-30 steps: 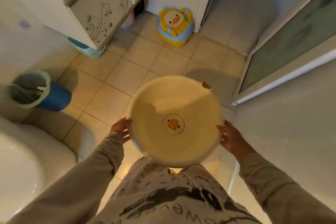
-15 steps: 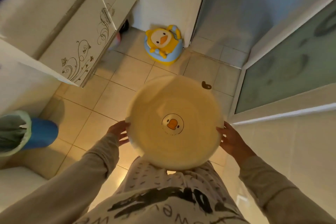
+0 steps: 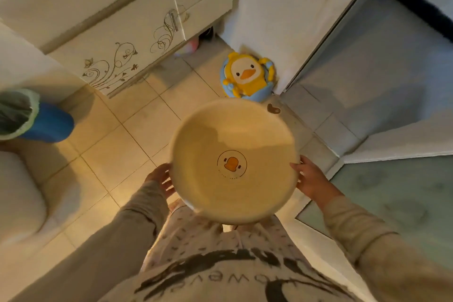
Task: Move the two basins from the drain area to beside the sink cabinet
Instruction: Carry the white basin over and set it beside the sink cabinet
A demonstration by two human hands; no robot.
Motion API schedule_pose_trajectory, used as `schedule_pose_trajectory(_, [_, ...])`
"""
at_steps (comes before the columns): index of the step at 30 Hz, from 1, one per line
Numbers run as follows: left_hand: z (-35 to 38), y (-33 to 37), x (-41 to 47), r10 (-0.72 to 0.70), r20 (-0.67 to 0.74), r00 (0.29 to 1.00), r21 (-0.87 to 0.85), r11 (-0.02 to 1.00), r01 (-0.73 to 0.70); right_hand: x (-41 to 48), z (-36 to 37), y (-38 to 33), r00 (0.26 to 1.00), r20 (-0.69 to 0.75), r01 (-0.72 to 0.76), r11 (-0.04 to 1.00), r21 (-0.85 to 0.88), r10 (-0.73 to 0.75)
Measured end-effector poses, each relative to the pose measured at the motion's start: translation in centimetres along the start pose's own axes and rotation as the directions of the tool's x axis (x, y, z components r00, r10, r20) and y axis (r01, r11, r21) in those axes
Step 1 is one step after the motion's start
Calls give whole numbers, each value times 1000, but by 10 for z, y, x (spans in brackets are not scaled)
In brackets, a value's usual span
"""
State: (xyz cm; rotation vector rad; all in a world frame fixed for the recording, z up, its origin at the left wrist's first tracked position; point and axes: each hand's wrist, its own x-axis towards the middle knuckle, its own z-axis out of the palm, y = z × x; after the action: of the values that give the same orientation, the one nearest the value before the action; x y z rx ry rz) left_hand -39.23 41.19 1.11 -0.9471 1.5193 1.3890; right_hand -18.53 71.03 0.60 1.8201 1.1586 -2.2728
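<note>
Since the earlier frame, view had swung left: sink cabinet and duck potty seat sat lower and further right in view, blue bin showed more fully at left edge; basin remained carried at waist level between both hands.

Tiled floor (image 3: 103, 162): beige square tiles, warm light, filled centre of view.

Sink cabinet (image 3: 137, 29): cream, floral scroll decoration on door, metal handle, upper left; stood on short legs with shadowed gap beneath. Small pinkish item in that gap, too blurred to identify.

Glass door panel (image 3: 392, 193): frosted, greenish, at right.

Toilet (image 3: 19, 193): white, partly seen at lower left edge.

Basin (image 3: 234, 162): round, cream-yellow, orange duck emblem in a ring on inner base, small brown heart-shaped tab on far rim. Held level above floor in front of person's body, clear of floor, well apart from cabinet. A second rim edge possibly showed beneath near left hand; whether two basins were nested could not be told.

Waste bin (image 3: 49, 121): blue, lined with pale green bag, standing on floor left of cabinet.

Duck potty seat (image 3: 247, 77): yellow and blue, on floor in corner just beyond basin's far rim.

Left hand (image 3: 161, 179): fingers spread, cupped against basin's left edge, beige sleeve.

Right hand (image 3: 310, 180): partly open, thumb over right rim, gripping basin.
</note>
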Motion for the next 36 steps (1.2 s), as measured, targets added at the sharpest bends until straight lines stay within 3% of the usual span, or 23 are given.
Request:
schedule_pose_trajectory(6, [19, -11, -3, -54, -19, 998, -113, 992, 51, 46, 11, -72, 996, 87, 23, 981, -194, -6])
schedule_pose_trajectory(14, [22, 20, 29, -60, -99, 993, -235, 971, 35, 96, 74, -118, 981, 189, 33, 935, -352, 37])
schedule_pose_trajectory(28, [44, 108, 60, -85, -164, 983, -367, 930, 19, 140, 167, -196, 983, 152, -8, 859, -512, 100])
schedule_pose_trajectory(36, [48, 102, 71, -195, -247, 949, -461, 885, 62, 184, 194, -203, 978, 142, -5, 699, -715, 152])
